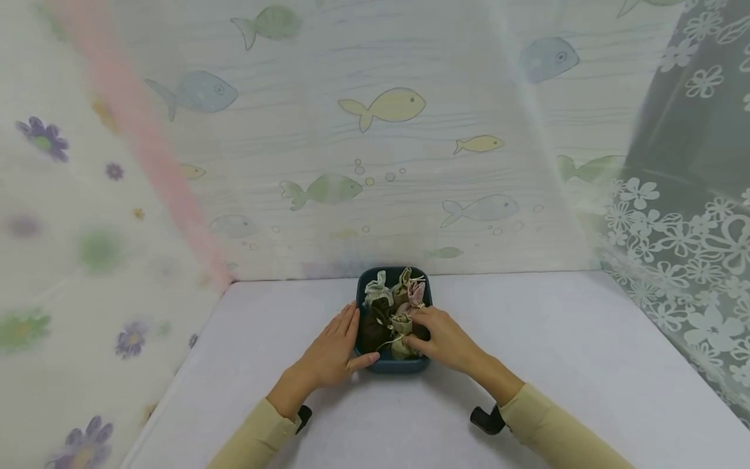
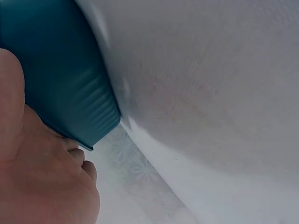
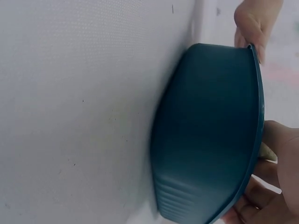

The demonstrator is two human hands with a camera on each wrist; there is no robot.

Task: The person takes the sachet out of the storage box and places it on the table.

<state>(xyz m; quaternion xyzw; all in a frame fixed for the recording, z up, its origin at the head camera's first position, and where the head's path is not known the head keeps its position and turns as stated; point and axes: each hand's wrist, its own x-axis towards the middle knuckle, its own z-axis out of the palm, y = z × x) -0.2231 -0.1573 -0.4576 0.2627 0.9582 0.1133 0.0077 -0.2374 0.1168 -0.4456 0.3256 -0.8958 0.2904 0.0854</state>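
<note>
Well, the right hand (image 1: 446, 339), its grip pinched on the green pouch (image 1: 402, 324), seemed to need only light pressure while the left hand (image 1: 335, 346), fingers straight, steadied the bin (image 1: 395, 367).

Head camera: high, facing forward and down across worktop (image 1: 556, 352). Wrist cameras: close, low, rolled sideways; both share outside of blue tub (image 2: 56, 65).

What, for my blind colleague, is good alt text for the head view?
A left hand rests against a blue tub of cloth pouches while the right hand holds a greenish pouch inside, on a white table before a fish-patterned curtain.
</note>
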